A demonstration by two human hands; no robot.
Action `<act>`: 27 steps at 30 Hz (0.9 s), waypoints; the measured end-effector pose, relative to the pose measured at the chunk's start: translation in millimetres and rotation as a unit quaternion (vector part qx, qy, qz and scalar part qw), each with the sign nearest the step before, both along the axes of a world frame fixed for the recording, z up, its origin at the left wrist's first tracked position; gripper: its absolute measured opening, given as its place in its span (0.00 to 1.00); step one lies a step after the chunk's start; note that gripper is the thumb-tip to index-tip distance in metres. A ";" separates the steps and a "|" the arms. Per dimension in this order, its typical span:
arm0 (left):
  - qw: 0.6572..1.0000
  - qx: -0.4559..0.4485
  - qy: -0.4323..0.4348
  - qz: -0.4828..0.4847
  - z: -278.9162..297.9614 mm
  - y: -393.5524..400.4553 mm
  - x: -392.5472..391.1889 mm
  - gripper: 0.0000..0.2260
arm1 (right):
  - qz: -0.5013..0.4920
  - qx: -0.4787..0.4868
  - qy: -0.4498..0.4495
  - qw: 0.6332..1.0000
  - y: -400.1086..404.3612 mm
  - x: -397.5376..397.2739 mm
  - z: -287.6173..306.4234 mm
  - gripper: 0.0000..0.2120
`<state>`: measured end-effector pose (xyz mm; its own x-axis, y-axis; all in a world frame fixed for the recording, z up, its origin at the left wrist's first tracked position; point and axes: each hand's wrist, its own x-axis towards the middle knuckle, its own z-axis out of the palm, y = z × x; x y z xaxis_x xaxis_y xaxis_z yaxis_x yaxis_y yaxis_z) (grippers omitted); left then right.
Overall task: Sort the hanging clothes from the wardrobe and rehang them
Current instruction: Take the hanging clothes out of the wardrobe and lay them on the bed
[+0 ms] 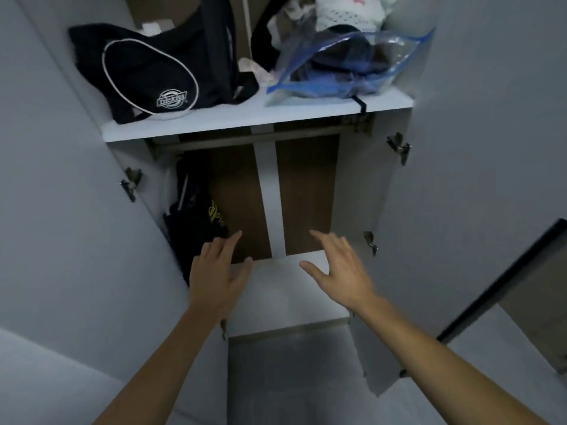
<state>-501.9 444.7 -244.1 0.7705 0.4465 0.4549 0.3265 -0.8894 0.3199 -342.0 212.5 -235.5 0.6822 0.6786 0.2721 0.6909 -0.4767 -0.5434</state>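
The wardrobe stands open in front of me, with a hanging rail (245,139) under the upper shelf (257,118). Dark clothes (193,216), one with a yellow print, hang bunched at the rail's far left. The rest of the rail is bare, showing the brown back panel (306,194). My left hand (214,271) reaches forward with straight fingers, just right of the dark clothes and holding nothing. My right hand (337,268) is stretched out beside it, fingers spread, over the white lower shelf (285,292).
On the upper shelf lie a black bag with a white logo (147,75), a clear plastic zip bag of clothes (343,65) and a white knitted item (346,10). Both wardrobe doors (61,210) (475,148) are swung open. A dark-edged panel (506,286) leans at the right.
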 end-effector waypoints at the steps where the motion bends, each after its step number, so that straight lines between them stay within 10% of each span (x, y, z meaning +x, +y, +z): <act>1: 1.000 -0.010 -0.005 0.009 -0.3 17.6 3.6 0.27 | 0.010 -0.007 -0.007 1.000 20.1 8.4 0.5 0.34; 27: 0.952 -0.119 0.031 0.282 -12.9 252.4 106.9 0.24 | 0.301 -0.039 -0.013 0.953 430.2 157.7 -22.3 0.34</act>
<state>-395.0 697.1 -257.1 0.3999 0.8815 0.2509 0.7553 -0.4720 0.4546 -184.4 642.7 -257.8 0.1566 0.9638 0.2159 0.8651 -0.0284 -0.5008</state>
